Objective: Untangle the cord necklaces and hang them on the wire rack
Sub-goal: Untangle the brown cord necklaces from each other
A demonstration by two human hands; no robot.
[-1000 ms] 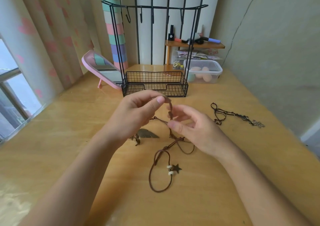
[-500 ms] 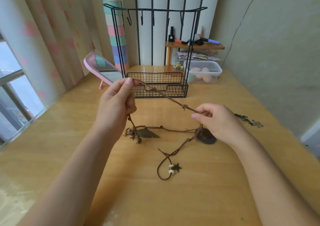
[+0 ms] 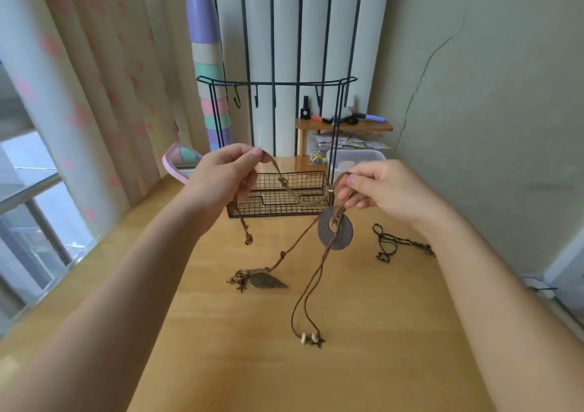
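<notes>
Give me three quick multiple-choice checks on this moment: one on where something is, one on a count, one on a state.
1. Where does the leaf pendant lie?
A. on the wooden table
B. in the wire basket
C. on a rack hook

2. How many pale beads sit by the star charm?
A. none
B. two
C. five

3. What state is the round disc pendant in?
A. flat on the table
B. hooked on the rack
C. dangling in the air

Answers:
1 A: it rests on the table, in front of the wire rack.
2 B: two beads show on the cord loop.
3 C: it hangs from cord pinched by the right hand, with the left hand holding the other end.
</notes>
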